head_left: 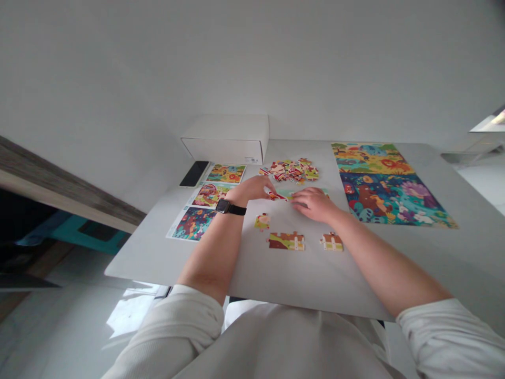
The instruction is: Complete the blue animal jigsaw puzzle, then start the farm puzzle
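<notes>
My left hand (252,188), with a black smartwatch (229,208) on the wrist, reaches in from the left. Its fingertips pinch a red and white jigsaw piece (277,196). My right hand (313,204) lies palm down just to the right, its fingertips on or beside a pale green group of pieces (303,192), which is partly hidden. Behind both hands sits a loose heap of jigsaw pieces (290,171). Nearer me lie a small joined group (262,222) and two larger ones (286,241) (331,242).
The pale grey table (165,252) holds a white cardboard box (224,139), a black phone (193,173) and several printed picture cards (210,195) at the back left. Two large colourful picture panels (374,184) lie on the right.
</notes>
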`<state>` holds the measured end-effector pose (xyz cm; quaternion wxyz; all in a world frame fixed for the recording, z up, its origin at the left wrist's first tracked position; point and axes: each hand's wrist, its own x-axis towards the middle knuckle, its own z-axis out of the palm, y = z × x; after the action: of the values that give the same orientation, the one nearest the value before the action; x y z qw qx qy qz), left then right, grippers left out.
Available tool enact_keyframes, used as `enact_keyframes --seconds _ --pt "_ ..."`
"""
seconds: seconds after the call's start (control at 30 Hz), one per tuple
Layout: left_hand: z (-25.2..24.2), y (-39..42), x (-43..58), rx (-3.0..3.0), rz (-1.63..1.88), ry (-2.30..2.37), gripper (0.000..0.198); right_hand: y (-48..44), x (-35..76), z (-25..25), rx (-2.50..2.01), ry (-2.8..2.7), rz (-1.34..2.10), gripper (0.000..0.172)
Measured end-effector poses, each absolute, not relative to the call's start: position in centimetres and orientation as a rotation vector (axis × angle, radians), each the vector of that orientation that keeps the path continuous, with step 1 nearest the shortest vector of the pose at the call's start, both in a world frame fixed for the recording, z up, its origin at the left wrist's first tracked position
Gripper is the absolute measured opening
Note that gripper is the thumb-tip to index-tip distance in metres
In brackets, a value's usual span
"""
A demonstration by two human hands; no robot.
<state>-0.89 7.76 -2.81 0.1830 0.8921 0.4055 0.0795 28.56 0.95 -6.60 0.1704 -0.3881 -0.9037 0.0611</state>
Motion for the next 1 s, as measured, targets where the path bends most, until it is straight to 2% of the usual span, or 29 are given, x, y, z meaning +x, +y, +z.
enact_keyframes --seconds 0.23,0.37,0.5,0.7,1.0 --pt "-2.5 7.6 -0.7 2.525 0.178 1.171 0.029 1.0 28.5 -6.8 -1.106 -2.563 0.184 0.024" --pt "-2.1 7.8 -2.2 2.467 0.203 1.325 0.047 0.9 28.5 -6.7 -1.117 -2.562 0.196 0.024" --pt "-1.8 8.1 -4.0 2.366 0.017 1.562 0.065 0.8 28.5 -6.6 -1.130 -2.554 0.194 0.023" --pt "-2.6 8.4 -4.4 2.378 -0.129 1.609 0.050 0.7 28.5 -6.5 -1.124 -2.547 0.185 0.023" --pt "-2.1 7.7 -3.2 2.416 -0.128 1.576 0.050 0.7 28.5 -6.3 -1.160 -2.604 0.189 0.027"
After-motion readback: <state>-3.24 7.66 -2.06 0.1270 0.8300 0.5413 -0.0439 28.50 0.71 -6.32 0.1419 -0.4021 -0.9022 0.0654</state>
